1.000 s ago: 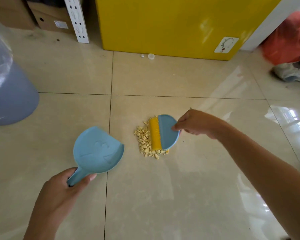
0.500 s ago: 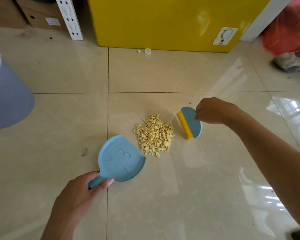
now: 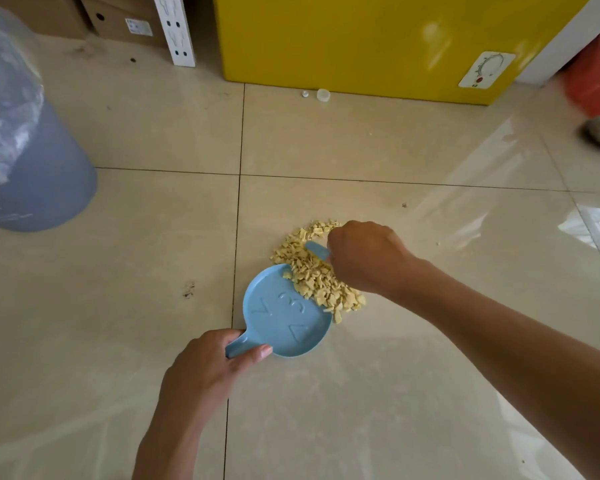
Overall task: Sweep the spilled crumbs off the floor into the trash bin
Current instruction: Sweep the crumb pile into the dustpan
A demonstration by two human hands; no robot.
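Most of the crumbs (image 3: 321, 282) lay in one heap on the floor (image 3: 395, 393), just right of a tile joint. Only their left fringe rested on the lip of the dustpan (image 3: 281, 323). You held the pan low on the tile against the heap's near-left side, with your left hand (image 3: 205, 368) wrapped round its short handle. Your right hand (image 3: 364, 258) was clenched over the brush (image 3: 317, 250) on the heap's far-right side. Only a blue sliver of the brush showed, and its bristles were hidden. The trash bin (image 3: 39, 174), lined with a clear bag, stood well apart at the far left.

Risks, as judged:
- The heap reached beyond the pan's mouth at its far end, so a single stroke could push crumbs past the rim on either side.
- A brisk stroke could scatter the light pieces across the glossy tile.
- If you let the lip lift, crumbs would slide beneath it.
- The pan looked shallow, so any tilt on the carry to the bin could spill the load.
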